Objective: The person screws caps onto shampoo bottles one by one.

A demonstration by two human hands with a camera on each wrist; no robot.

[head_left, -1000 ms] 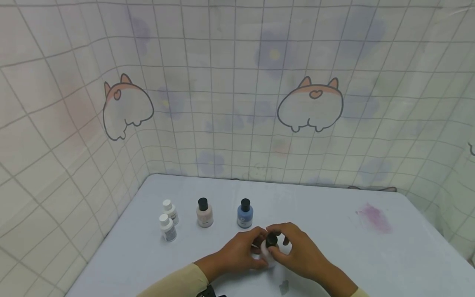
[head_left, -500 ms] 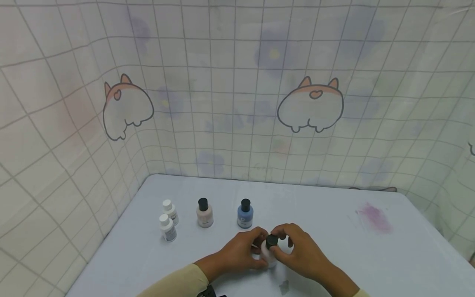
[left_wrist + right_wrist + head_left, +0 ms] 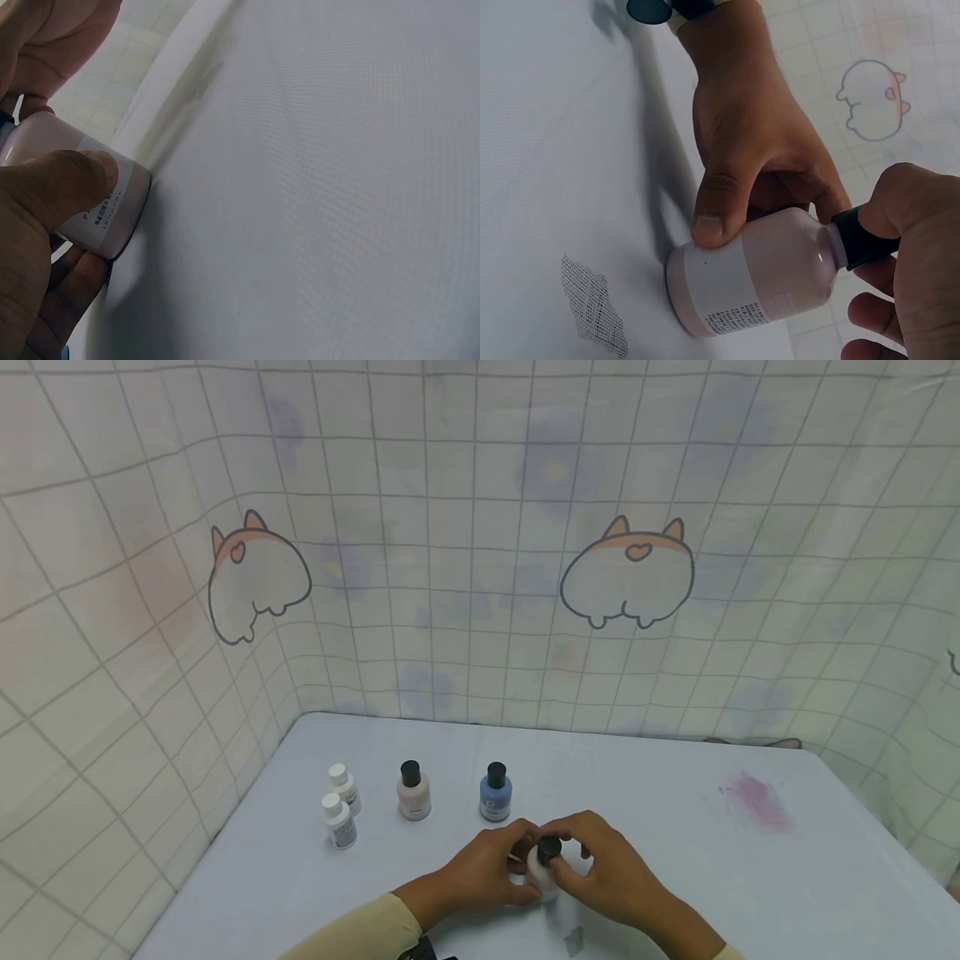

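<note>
My left hand (image 3: 483, 870) grips a pale pink bottle (image 3: 789, 251) by its body, thumb on the white printed label (image 3: 718, 281). The bottle stands upright on the white table. My right hand (image 3: 613, 872) pinches the black cap (image 3: 855, 238) between thumb and fingers. In the right wrist view the cap sits on the bottle's neck, partly covered by the thumb. In the left wrist view the bottle's base rests against the table cloth, and the left thumb (image 3: 71, 184) crosses the label.
Behind my hands stand a blue bottle (image 3: 495, 797) and a beige bottle (image 3: 414, 797), both black-capped. Two small white bottles, one nearer (image 3: 341, 828) and one farther (image 3: 345, 789), stand at the left. A pink stain (image 3: 759, 800) marks the table's right side. Patterned cloth walls (image 3: 480, 568) enclose the table.
The right hand's fingers shift slightly round the black cap; half a second ago the index finger stood a bit farther right. The left hand and bottle stay in place.
</note>
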